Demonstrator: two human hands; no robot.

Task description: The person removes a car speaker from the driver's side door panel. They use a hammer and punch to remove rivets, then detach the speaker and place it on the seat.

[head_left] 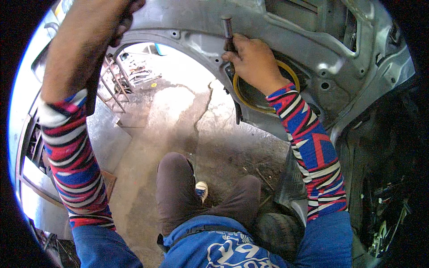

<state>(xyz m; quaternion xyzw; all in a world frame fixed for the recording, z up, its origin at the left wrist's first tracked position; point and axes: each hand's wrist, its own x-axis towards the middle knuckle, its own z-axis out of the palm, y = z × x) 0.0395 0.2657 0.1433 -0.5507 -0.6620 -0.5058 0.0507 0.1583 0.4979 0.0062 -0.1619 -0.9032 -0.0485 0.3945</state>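
right hand: my right hand is wrapped around a dark metal tool, fingers curled tight on its shank, tip seems to sit against the grey panel
left hand: my left hand is up at the top edge of the car body panel, fingers look hooked over the rim, mostly cut off by the frame so I cannot tell the exact grasp
tool: upright, slightly tilted, handle end poking above my knuckles, just left of the yellow ring
yellow ring: yellow ring rims a round opening in the panel, half hidden under my right wrist
panel: bare grey sheet metal arching over me, big cut-out between my arms, bolt holes to the right
doing it well: I judge the tool needs to stay square to the panel, left hand steadying the edge so the sheet does not flex; a slip would likely run the tip into the ring
below: my bent knees over cracked concrete floor, tyre just beside my right leg
left side: metal stands well apart on the floor
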